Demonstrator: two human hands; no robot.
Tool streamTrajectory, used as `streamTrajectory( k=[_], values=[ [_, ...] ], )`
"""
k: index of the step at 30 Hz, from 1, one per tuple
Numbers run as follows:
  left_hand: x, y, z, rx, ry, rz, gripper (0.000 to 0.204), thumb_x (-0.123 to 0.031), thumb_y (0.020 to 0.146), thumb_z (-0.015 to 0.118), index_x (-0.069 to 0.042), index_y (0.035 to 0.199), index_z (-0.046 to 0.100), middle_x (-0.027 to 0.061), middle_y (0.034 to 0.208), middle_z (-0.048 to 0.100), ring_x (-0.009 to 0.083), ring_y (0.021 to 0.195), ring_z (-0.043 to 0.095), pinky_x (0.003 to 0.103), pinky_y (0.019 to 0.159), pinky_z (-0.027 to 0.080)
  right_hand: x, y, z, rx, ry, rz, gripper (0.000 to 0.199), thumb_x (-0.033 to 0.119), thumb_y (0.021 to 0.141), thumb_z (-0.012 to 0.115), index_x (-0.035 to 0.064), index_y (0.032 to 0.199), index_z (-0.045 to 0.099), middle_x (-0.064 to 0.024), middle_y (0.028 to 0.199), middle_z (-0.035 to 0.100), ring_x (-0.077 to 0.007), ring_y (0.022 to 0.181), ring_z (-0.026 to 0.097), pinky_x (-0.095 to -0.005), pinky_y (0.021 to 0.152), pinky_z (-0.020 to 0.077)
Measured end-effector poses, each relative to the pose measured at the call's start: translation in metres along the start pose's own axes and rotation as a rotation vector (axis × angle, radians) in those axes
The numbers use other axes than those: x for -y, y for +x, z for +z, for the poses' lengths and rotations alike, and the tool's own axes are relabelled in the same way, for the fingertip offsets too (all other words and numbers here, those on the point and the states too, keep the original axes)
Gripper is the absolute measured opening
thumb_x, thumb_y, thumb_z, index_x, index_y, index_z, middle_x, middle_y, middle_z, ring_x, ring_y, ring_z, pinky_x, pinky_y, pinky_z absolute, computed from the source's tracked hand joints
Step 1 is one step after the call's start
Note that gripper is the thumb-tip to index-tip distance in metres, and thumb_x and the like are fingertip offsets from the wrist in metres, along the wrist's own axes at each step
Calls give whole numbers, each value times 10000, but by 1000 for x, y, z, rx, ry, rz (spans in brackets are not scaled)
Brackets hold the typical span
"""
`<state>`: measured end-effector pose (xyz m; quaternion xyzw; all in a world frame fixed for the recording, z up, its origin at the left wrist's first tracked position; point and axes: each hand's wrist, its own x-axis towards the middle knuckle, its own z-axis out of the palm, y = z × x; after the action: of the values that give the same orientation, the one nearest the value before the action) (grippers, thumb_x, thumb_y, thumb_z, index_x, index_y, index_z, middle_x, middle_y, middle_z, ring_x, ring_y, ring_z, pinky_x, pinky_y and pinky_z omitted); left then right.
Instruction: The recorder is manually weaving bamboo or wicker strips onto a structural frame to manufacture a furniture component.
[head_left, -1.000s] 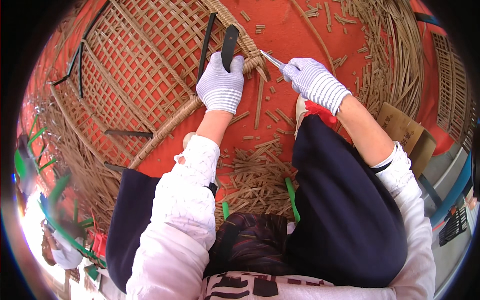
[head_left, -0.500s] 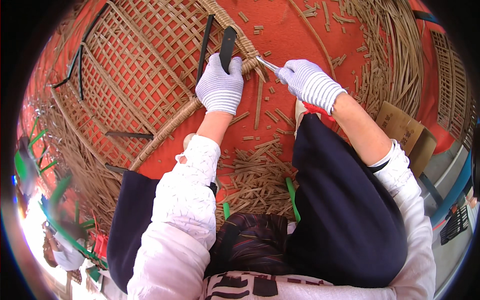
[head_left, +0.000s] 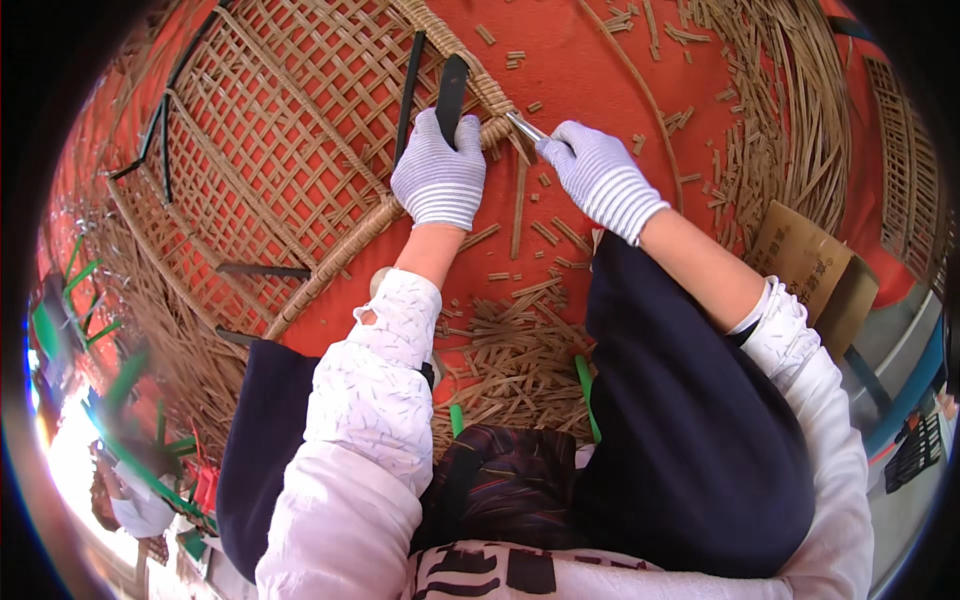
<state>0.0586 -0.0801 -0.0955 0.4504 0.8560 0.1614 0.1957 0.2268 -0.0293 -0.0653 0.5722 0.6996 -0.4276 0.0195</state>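
A woven wicker panel with black metal bars and wrapped rims lies at the upper left. My left hand, in a grey-and-white striped glove, is closed around a flat black bar at the panel's right corner. Whether the bar is part of the panel's frame, I cannot tell. My right hand, gloved alike, is closed on a slim silver metal tool. The tool's tip meets the wrapped corner; its handle is hidden in my fist. A loose strip end hangs below that corner.
Cut strip pieces are heaped between my knees on the red floor covering. Long wicker strands lie to the right, beside a cardboard box and another woven panel. Green stool legs show beneath me.
My right hand has moved left, closer to the panel's corner, and less of the tool shows. My left hand stays nearly in place on the black bar.
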Motion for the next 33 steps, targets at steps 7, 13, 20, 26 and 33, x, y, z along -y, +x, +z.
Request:
streamTrajectory(
  k=[7,13,20,26,33],
  values=[
    [1,1,-1,28,-28,-7,373,-439,884,609,-94,1028,601,138,824,679,374,754,660,465,681,515,-3,9,-26,-83,48,-122,312,348,953,552,45,956,627,-186,801,639,-362,762,617,-423,708,485],
    [3,1,0,29,-66,-2,402,-467,868,626,-95,1019,601,129,789,667,364,752,662,458,689,513,-20,8,-12,88,-163,-53,275,323,977,524,61,994,604,-171,760,635,-371,716,614,-444,675,484],
    [-8,3,-12,130,-96,-79,490,-530,805,683,-88,999,600,81,761,660,316,755,667,427,725,508,-12,9,-18,51,-156,-35,290,344,971,539,61,1001,593,-180,739,620,-338,666,602,-440,650,476],
    [-14,17,-16,242,-105,-164,598,-600,733,709,-68,990,613,130,850,683,340,857,672,422,802,511,-8,8,-22,162,-58,-13,298,317,971,534,31,946,615,-198,770,630,-366,723,607,-430,685,472],
    [-5,29,-3,349,-193,-233,613,-595,732,696,-52,1013,645,197,956,689,367,961,655,426,861,492,-4,14,-10,104,-83,-16,336,341,967,525,18,947,613,-209,835,633,-395,782,595,-445,733,474]
  ],
)
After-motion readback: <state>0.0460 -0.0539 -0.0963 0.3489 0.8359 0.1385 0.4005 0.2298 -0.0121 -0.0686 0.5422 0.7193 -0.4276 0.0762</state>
